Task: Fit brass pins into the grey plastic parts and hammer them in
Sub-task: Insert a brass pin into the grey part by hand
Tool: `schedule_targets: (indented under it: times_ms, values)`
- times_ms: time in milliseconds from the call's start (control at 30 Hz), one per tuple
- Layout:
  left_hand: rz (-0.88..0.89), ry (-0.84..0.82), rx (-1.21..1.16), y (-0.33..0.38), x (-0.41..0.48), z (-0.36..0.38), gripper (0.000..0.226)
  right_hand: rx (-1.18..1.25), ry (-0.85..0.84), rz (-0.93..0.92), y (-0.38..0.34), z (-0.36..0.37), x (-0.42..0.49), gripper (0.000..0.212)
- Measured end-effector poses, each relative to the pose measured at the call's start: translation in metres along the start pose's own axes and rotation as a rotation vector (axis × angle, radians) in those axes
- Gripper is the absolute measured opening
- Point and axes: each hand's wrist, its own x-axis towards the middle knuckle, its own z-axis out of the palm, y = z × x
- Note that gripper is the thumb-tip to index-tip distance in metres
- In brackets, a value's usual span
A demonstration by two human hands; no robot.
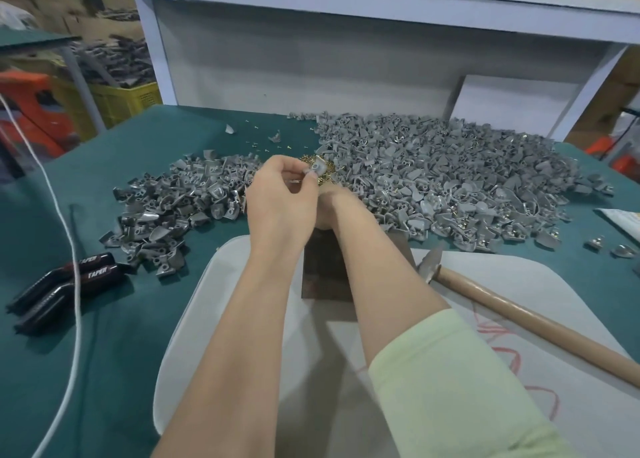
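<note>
We are looking through one wide-angle head-worn camera, facing forward and down across the green worktop. We are viewing from close above, the left hand falling near mid-frame and a white shelf curving along the top edge.

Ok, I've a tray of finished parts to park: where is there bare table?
Bare green table lies behind the left pile and in front of the black tools. The centre and right are crowded by the big pile and the hammer.
</note>
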Motion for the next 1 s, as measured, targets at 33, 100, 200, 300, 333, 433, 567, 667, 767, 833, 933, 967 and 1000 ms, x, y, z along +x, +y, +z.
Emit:
schedule_targets:
  times_ms: [33,100,200,300,333,433,567,667,767,833,933,967,1000]
  values:
    - [0.002,-0.021,-0.015,0.001,-0.001,0.000,0.004,0.062,0.030,-0.011,0.000,-0.001,-0.003,0.038]
    - [0.016,-0.069,-0.057,0.004,-0.002,0.001,0.006,0.150,0.169,-0.027,0.008,-0.008,-0.012,0.032]
    - [0.056,-0.192,-0.065,0.007,-0.005,0.002,0.008,0.229,0.386,0.044,0.028,-0.035,-0.042,0.015]
    - [0.118,-0.435,0.066,0.008,-0.011,0.005,0.015,0.382,0.461,-0.025,0.051,-0.055,-0.085,0.010]
    - [0.158,-0.514,0.163,0.007,-0.014,0.007,0.014,0.430,0.456,-0.039,0.056,-0.058,-0.098,0.013]
    - [0.243,-0.642,0.405,0.005,-0.019,0.011,0.008,0.540,0.434,-0.106,0.065,-0.055,-0.123,0.017]
    - [0.214,-0.698,0.545,0.004,-0.020,0.010,0.008,0.565,0.429,-0.185,0.067,-0.041,-0.133,0.007]
    - [0.181,-0.692,0.533,0.004,-0.020,0.009,0.009,0.508,0.406,-0.205,0.068,-0.034,-0.132,0.006]
    - [0.172,-0.695,0.515,0.003,-0.019,0.010,0.009,0.429,0.388,-0.201,0.072,-0.033,-0.131,0.013]
    - [0.168,-0.695,0.504,0.003,-0.019,0.010,0.010,0.344,0.372,-0.200,0.073,-0.032,-0.132,0.019]
    - [0.166,-0.692,0.486,0.001,-0.018,0.010,0.010,0.285,0.368,-0.204,0.073,-0.029,-0.132,0.023]
    - [0.170,-0.692,0.485,0.000,-0.018,0.010,0.010,0.268,0.374,-0.202,0.073,-0.029,-0.132,0.022]
    - [0.173,-0.693,0.485,0.000,-0.018,0.011,0.010,0.252,0.380,-0.199,0.072,-0.029,-0.132,0.021]
